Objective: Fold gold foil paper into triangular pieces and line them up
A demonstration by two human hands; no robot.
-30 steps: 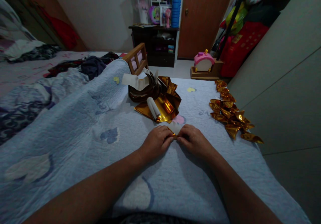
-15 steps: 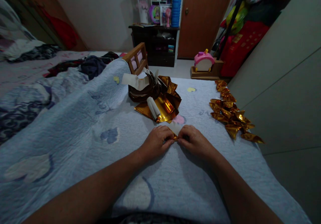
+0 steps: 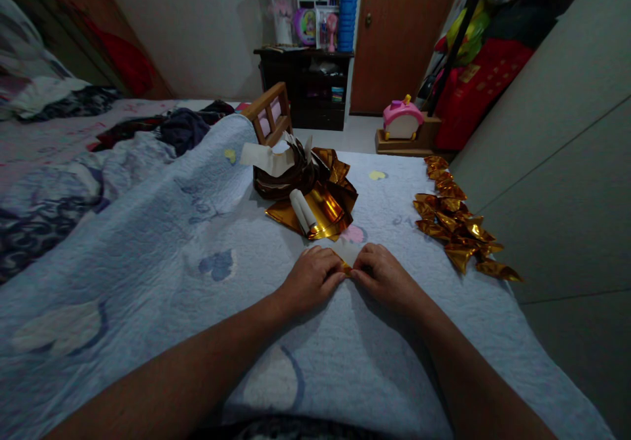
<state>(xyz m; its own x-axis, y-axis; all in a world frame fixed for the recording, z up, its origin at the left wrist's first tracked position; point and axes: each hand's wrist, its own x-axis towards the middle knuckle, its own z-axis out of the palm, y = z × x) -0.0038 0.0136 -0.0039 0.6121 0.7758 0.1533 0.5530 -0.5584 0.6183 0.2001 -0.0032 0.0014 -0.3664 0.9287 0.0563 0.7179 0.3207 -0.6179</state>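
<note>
My left hand [image 3: 309, 278] and my right hand [image 3: 382, 274] meet on the blue quilt [image 3: 207, 282], fingers curled and pinched on a small piece of gold foil paper [image 3: 345, 260]. Only a gold sliver and a pale corner of the paper show between the fingertips. Just beyond my hands lies a heap of loose gold foil sheets [image 3: 325, 200] with a white paper roll [image 3: 302, 211] on it. A row of folded gold paper pieces [image 3: 456, 223] lies to the right along the quilt's edge.
A wooden box [image 3: 269, 113] stands behind the foil heap. Crumpled clothes and bedding [image 3: 162, 127] lie at the left. A grey wardrobe wall [image 3: 557, 164] runs along the right. A pink toy [image 3: 403, 116], dark cabinet [image 3: 303, 85] and door [image 3: 397, 32] are further back.
Both hands stay pinched on the foil paper, with only slight finger shifts. The view has drifted a little.
</note>
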